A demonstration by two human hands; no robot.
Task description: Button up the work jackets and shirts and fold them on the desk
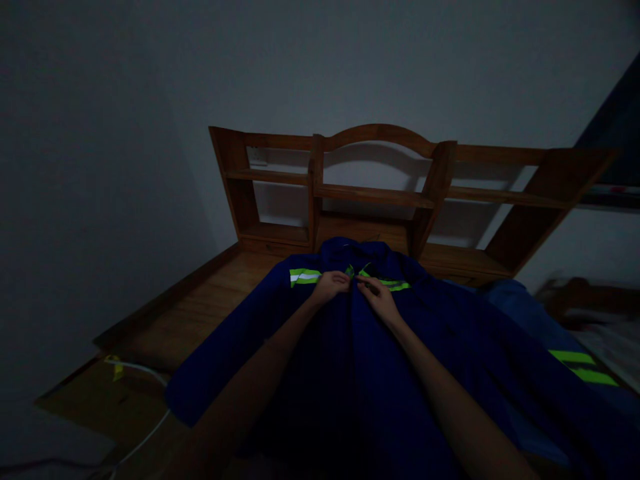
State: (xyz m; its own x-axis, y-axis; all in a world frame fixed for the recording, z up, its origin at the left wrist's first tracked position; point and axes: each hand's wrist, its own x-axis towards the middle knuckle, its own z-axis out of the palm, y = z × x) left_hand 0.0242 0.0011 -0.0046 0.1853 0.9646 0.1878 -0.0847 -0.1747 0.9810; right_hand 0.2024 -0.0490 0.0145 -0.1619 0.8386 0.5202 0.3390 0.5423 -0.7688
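Observation:
A dark blue work jacket (pixel 320 360) with yellow-green and silver reflective stripes lies spread out, its collar toward the wooden shelf. At the chest, my left hand (pixel 331 287) pinches the left edge of the front opening. Close beside it, my right hand (pixel 379 297) has its fingers closed on the opposite edge, near the stripe. The two hands are almost touching at the middle of the jacket front. Dim light hides any button or zip between the fingertips. One sleeve (pixel 225 353) stretches to the lower left, while the other runs off to the lower right.
A wooden shelf unit (pixel 370 195) with open compartments stands behind the jacket, against a pale wall (pixel 150 100). A white cable (pixel 145 437) hangs at the lower left. More blue clothing with a reflective stripe (pixel 583 367) lies at the right.

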